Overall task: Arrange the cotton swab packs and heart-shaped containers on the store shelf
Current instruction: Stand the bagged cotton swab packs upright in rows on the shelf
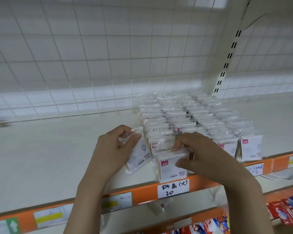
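Several rows of clear-wrapped cotton swab packs [193,119] stand on the white shelf [49,157], running from the wire back panel to the front edge. My left hand [115,149] grips a tilted pack [139,159] by its top, just left of the rows. My right hand [201,154] pinches the top of an upright pack [171,168] standing at the front of a row, near the shelf's orange edge. No heart-shaped containers are in view.
An orange price rail [142,193] with paper labels runs along the shelf front. A white wire grid [91,65] backs the shelf, and a slotted upright [227,61] stands at the right. Red and blue packets [286,215] hang on the shelf below.
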Tool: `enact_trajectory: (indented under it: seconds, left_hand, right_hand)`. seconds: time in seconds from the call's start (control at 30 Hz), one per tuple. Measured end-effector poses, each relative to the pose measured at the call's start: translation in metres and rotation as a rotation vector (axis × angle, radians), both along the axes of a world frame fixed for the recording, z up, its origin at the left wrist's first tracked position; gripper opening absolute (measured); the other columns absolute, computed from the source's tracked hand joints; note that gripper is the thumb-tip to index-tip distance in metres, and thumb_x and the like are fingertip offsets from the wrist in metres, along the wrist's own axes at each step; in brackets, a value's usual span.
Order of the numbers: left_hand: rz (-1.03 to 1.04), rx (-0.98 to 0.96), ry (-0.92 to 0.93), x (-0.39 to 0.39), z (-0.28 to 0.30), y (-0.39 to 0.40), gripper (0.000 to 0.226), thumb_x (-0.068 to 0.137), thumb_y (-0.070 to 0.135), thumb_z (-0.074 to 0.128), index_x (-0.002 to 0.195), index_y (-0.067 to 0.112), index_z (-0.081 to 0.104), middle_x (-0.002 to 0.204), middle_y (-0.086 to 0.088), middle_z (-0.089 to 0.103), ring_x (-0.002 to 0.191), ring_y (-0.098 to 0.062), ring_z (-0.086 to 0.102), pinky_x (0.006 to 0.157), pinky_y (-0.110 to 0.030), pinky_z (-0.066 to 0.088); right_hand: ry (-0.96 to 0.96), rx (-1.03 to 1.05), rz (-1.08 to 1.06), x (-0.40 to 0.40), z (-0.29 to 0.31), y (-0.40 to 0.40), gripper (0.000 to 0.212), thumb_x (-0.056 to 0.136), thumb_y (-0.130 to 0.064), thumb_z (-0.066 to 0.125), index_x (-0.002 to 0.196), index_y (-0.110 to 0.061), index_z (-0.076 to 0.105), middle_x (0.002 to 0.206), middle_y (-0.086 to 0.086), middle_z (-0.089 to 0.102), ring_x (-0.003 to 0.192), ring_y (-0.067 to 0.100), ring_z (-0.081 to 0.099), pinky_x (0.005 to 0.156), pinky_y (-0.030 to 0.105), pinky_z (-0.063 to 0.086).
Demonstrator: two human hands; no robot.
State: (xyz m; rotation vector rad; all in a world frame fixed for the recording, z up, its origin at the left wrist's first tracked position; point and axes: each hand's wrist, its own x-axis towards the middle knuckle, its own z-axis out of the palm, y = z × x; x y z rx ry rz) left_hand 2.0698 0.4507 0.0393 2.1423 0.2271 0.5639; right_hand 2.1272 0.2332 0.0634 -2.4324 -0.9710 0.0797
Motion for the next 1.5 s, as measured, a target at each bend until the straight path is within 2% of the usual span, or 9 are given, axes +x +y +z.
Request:
enact_trajectory:
  seconds: [0.37, 0.6, 0.7, 0.93, 1.07, 1.17, 1.3, 1.4, 1.5]
  left_hand:
    - [0.081, 0.042, -0.024, -0.010, 0.016, 0.028, 0.009, 0.089, 0.030, 0.059, 0.092, 0.023, 0.065, 0.086, 0.005, 0.067, 0.072, -0.026, 0.061, 0.067, -0.029, 0.048]
    - [0.110, 0.163, 0.014, 0.027, 0.055, 0.070, 0.021, 0.088, 0.032, 0.061, 0.105, 0.021, 0.062, 0.100, 0.005, 0.061, 0.089, -0.015, 0.060, 0.066, -0.018, 0.042]
    - [0.077, 0.215, 0.085, 0.054, 0.067, 0.088, 0.016, 0.088, 0.029, 0.062, 0.100, 0.019, 0.058, 0.099, 0.003, 0.059, 0.088, -0.016, 0.057, 0.058, -0.017, 0.039]
    - [-0.063, 0.259, 0.215, 0.122, 0.061, 0.120, 0.025, 0.085, -0.011, 0.047, 0.104, 0.000, 0.060, 0.108, -0.012, 0.060, 0.104, -0.029, 0.060, 0.087, -0.039, 0.051]
    - [-0.192, 0.205, 0.215, 0.151, 0.046, 0.123, 0.038, 0.078, -0.026, 0.045, 0.100, -0.001, 0.063, 0.111, -0.023, 0.062, 0.104, -0.030, 0.062, 0.087, -0.033, 0.049]
    - [-0.234, 0.320, 0.245, 0.168, 0.037, 0.121, 0.030, 0.081, -0.013, 0.057, 0.107, 0.001, 0.067, 0.110, -0.013, 0.066, 0.093, -0.015, 0.057, 0.075, -0.010, 0.041]
    - [-0.223, 0.275, 0.258, 0.185, 0.034, 0.121, 0.017, 0.081, 0.011, 0.070, 0.098, 0.008, 0.071, 0.095, -0.004, 0.070, 0.083, -0.008, 0.058, 0.071, -0.009, 0.042]
    - [-0.174, 0.183, 0.248, 0.190, 0.034, 0.123, 0.019, 0.077, 0.018, 0.075, 0.091, 0.006, 0.072, 0.077, 0.005, 0.064, 0.065, 0.004, 0.056, 0.053, -0.001, 0.037]
    - [-0.206, 0.238, 0.260, 0.189, 0.032, 0.123, 0.017, 0.077, 0.019, 0.075, 0.090, 0.007, 0.074, 0.081, 0.002, 0.069, 0.067, 0.003, 0.057, 0.061, -0.005, 0.042]
  right_hand:
    - [0.096, 0.071, 0.112, 0.010, 0.023, 0.025, 0.022, 0.076, -0.028, 0.073, 0.088, -0.034, 0.056, 0.091, -0.015, 0.061, 0.080, 0.006, 0.058, 0.071, 0.026, 0.048]
    - [0.024, 0.057, 0.221, 0.038, 0.046, 0.079, 0.036, 0.080, -0.025, 0.071, 0.111, -0.033, 0.054, 0.094, -0.027, 0.049, 0.087, -0.006, 0.050, 0.069, 0.005, 0.037]
    - [-0.050, 0.076, 0.239, 0.059, 0.056, 0.103, 0.044, 0.082, -0.022, 0.069, 0.124, -0.024, 0.055, 0.101, -0.016, 0.050, 0.092, 0.003, 0.049, 0.072, 0.005, 0.035]
    - [-0.107, 0.063, 0.195, 0.113, 0.058, 0.149, 0.028, 0.079, -0.012, 0.068, 0.107, -0.014, 0.063, 0.099, -0.005, 0.058, 0.085, 0.007, 0.050, 0.065, 0.006, 0.035]
    - [-0.112, -0.050, 0.173, 0.136, 0.041, 0.163, 0.023, 0.077, -0.010, 0.068, 0.100, -0.011, 0.062, 0.100, 0.005, 0.063, 0.090, 0.021, 0.057, 0.077, 0.032, 0.045]
    - [-0.087, -0.061, 0.175, 0.146, 0.029, 0.161, 0.019, 0.076, -0.008, 0.070, 0.094, -0.008, 0.062, 0.092, 0.004, 0.062, 0.084, 0.022, 0.055, 0.073, 0.029, 0.044]
    - [-0.012, -0.028, 0.174, 0.153, 0.019, 0.155, 0.012, 0.077, -0.010, 0.071, 0.087, -0.014, 0.065, 0.086, -0.007, 0.061, 0.080, 0.006, 0.053, 0.064, 0.009, 0.039]
    - [0.034, -0.005, 0.170, 0.155, 0.017, 0.154, 0.013, 0.077, -0.009, 0.070, 0.082, -0.019, 0.063, 0.087, -0.007, 0.062, 0.079, 0.003, 0.055, 0.063, 0.007, 0.040]
    - [0.024, -0.044, 0.196, 0.157, 0.017, 0.155, 0.013, 0.078, -0.009, 0.070, 0.083, -0.018, 0.062, 0.084, -0.010, 0.060, 0.078, 0.004, 0.055, 0.062, 0.009, 0.040]
